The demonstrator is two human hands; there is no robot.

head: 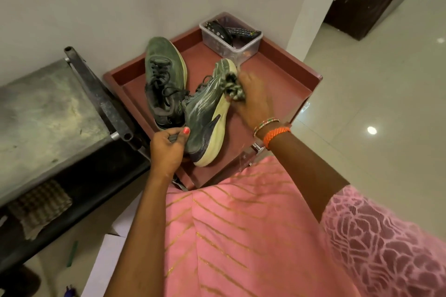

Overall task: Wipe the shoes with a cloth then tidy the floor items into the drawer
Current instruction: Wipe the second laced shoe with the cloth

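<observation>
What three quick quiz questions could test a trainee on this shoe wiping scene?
1. True or false: both shoes are being held.
2. Which hand holds the cloth? A) left B) right
3. Fill in: the clear box sits at the red tray's far ____.

Key: 1 false, only the tilted shoe is held, by the left hand; the other shoe lies flat. 2 B, the right hand. 3 corner.

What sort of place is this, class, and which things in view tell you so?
Probably a home, in a corner by a doorway. Clues: the glossy tiled floor, a small maroon cabinet top holding worn shoes, and a plastic box of remote controls against the wall.
</observation>
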